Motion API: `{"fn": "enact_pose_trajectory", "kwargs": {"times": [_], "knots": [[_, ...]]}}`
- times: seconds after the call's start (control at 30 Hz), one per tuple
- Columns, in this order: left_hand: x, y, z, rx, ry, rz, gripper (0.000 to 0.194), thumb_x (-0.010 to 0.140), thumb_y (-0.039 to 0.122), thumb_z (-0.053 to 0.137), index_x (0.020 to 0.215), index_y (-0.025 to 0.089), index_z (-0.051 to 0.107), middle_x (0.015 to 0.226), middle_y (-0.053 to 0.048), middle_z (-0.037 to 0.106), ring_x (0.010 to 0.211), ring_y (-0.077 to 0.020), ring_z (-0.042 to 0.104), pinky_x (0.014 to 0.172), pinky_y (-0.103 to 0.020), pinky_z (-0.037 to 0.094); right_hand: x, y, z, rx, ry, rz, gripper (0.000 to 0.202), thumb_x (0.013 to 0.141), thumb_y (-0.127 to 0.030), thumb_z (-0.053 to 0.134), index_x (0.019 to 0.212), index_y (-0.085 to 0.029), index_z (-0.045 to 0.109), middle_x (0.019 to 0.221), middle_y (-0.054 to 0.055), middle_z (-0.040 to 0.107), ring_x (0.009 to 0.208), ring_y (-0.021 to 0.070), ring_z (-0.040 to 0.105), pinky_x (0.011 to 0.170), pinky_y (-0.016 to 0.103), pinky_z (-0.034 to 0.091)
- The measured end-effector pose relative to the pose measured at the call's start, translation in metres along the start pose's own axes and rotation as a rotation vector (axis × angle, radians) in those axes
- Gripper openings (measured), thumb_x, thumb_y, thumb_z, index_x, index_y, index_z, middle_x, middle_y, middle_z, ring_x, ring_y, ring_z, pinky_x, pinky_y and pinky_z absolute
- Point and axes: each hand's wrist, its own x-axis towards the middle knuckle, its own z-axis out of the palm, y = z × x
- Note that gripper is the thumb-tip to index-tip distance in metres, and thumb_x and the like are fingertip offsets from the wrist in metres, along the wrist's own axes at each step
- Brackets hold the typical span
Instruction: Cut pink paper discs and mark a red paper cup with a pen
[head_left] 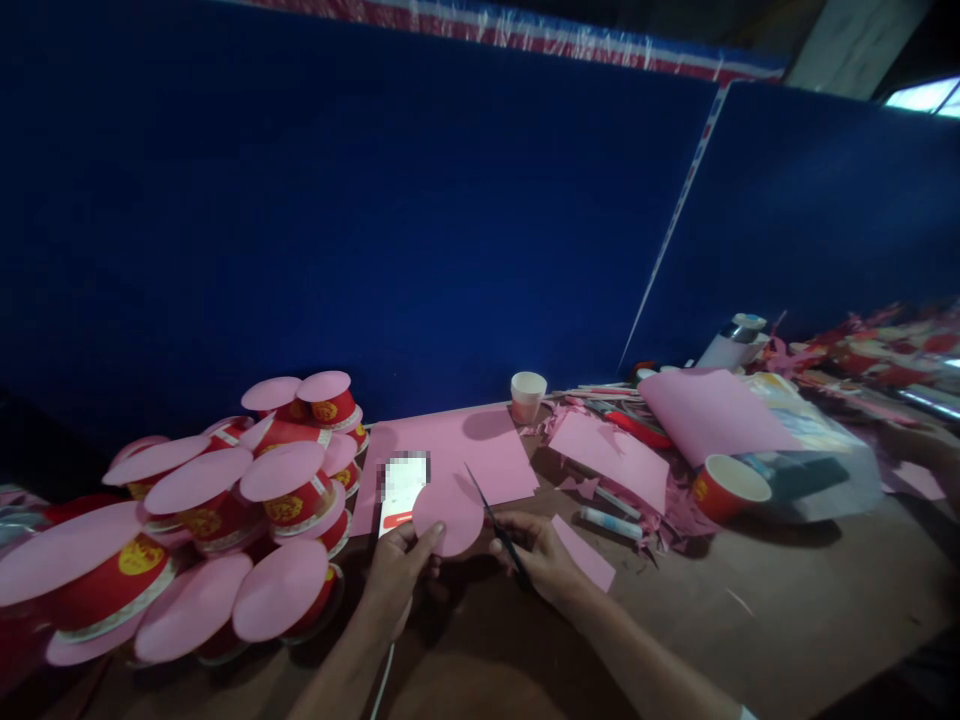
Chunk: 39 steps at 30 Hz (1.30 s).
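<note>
Between the thumb and fingers of my left hand (403,570) is a round pink paper disc (450,515), held by its lower left edge. My right hand (536,555) grips dark scissors (508,540), the blades pointing up and to the left beside the disc's right edge. Whether the blades touch the paper I cannot tell. Behind the disc lies a lit phone (401,490) on pink paper sheets (495,455). A pink paper scrap (583,555) rests just right of my right hand.
Red paper cups topped with pink discs (289,500) are stacked at left. A white cup (528,396) stands at the back, and a red cup (727,490) at right. A marker (611,522), pink offcuts and a plastic bag (832,470) lie on the brown table (787,620). A blue partition (420,220) rises behind.
</note>
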Motion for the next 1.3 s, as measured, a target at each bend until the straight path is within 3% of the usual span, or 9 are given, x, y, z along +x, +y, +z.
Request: {"fn": "enact_pose_trajectory", "kwargs": {"times": [0.33, 0.53, 1.03, 1.3], "knots": [[0.0004, 0.0019, -0.0003, 0.015, 0.021, 0.000, 0.028, 0.052, 0.035, 0.076, 0.061, 0.012, 0.062, 0.050, 0.003, 0.055, 0.043, -0.0068, 0.043, 0.040, -0.019, 0.036, -0.0001, -0.0009, 0.0007, -0.017, 0.038, 0.002, 0.044, 0.070, -0.041, 0.068, 0.104, -0.015, 0.064, 0.057, -0.004, 0.049, 0.046, 0.0055, 0.039, 0.041, 0.016, 0.033], [0.0009, 0.0002, -0.0009, 0.023, -0.006, -0.002, 0.028, 0.053, 0.036, 0.075, 0.057, 0.013, 0.059, 0.047, 0.004, 0.053, 0.041, -0.0060, 0.041, 0.039, -0.018, 0.035, -0.0001, 0.0007, -0.0005, -0.019, -0.011, -0.030, 0.039, 0.072, -0.042, 0.067, 0.101, -0.016, 0.065, 0.065, -0.001, 0.054, 0.052, 0.0072, 0.044, 0.045, 0.017, 0.036], [0.0005, 0.0016, -0.0010, 0.045, -0.013, -0.008, 0.027, 0.054, 0.034, 0.075, 0.058, 0.012, 0.059, 0.046, 0.004, 0.051, 0.041, -0.0062, 0.042, 0.038, -0.018, 0.035, -0.0004, -0.0017, -0.0002, -0.032, -0.014, -0.001, 0.033, 0.073, -0.038, 0.067, 0.094, -0.013, 0.066, 0.057, -0.004, 0.050, 0.045, 0.0047, 0.039, 0.040, 0.016, 0.032], [-0.0011, 0.0023, -0.0012, 0.007, 0.013, -0.016, 0.035, 0.056, 0.031, 0.075, 0.081, 0.011, 0.063, 0.061, 0.000, 0.060, 0.049, -0.0087, 0.048, 0.042, -0.020, 0.040, 0.0028, 0.0013, 0.0013, 0.046, 0.070, 0.038, 0.042, 0.067, -0.038, 0.071, 0.101, -0.014, 0.063, 0.060, -0.004, 0.053, 0.048, 0.0057, 0.043, 0.042, 0.016, 0.036]]}}
